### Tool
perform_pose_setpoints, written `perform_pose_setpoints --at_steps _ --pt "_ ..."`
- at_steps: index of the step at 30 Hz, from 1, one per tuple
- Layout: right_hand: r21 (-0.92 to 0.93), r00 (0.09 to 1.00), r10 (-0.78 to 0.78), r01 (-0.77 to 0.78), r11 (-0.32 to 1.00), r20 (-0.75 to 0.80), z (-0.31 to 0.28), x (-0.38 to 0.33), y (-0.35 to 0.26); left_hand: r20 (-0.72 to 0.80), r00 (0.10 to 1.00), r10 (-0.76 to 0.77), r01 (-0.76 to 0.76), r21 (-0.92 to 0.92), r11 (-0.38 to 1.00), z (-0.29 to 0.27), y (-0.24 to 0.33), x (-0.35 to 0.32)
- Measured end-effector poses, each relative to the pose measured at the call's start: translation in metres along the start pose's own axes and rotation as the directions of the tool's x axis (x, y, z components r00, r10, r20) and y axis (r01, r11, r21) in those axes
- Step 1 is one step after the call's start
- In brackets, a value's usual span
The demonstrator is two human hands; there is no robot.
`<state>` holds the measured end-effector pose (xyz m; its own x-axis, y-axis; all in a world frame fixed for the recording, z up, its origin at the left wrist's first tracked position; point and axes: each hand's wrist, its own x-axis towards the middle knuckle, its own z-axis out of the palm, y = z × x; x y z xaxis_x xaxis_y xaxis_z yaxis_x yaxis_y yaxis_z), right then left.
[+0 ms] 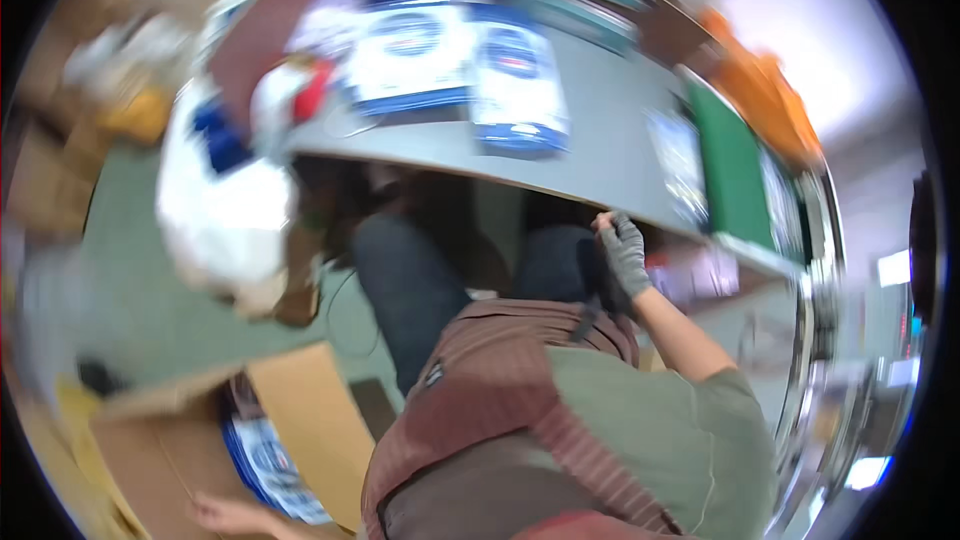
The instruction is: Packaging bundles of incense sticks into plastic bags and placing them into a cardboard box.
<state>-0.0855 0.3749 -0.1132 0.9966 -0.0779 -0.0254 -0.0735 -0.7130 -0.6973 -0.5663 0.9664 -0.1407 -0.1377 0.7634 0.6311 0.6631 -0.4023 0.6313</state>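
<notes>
My left hand (218, 515) is at the lower left, over an open cardboard box (310, 430). Motion blur smears its fingers, so its grip does not show. Beside it in the box lies a blue-and-white plastic packet (272, 468). My right hand (624, 248), in a grey fingerless glove, is closed near the front edge of the grey desk (610, 130). Whatever its curled fingers may hold is hidden. Farther back on the desk, two blue-and-white packets (412, 52) (517, 80) lie side by side, apart from both hands.
A white bag (225, 230) hangs at the desk's left end. On the right are a green board (732, 165), clear plastic packs (678, 165) and an orange cloth or bag (765, 90). Teal trays (575, 10) stand at the back. A cable (335, 325) lies on the floor.
</notes>
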Motion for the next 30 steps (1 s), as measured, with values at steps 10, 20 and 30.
perform_pose_setpoints --at_steps 10,20,30 --pt "-0.529 0.769 -0.008 -0.432 0.73 -0.639 -0.136 -0.029 0.182 0.503 -0.278 0.818 0.429 -0.697 0.575 0.081 0.558 -0.309" --pt "-0.663 0.758 -0.409 -0.042 0.748 -0.508 -0.123 -0.012 0.174 0.604 -0.176 0.777 0.027 -0.786 0.617 0.092 0.777 -0.633" --pt "-0.318 0.955 -0.155 0.07 0.945 -0.251 -0.12 0.099 0.131 0.367 -0.213 0.905 0.124 -0.909 0.398 0.13 0.751 -0.622"
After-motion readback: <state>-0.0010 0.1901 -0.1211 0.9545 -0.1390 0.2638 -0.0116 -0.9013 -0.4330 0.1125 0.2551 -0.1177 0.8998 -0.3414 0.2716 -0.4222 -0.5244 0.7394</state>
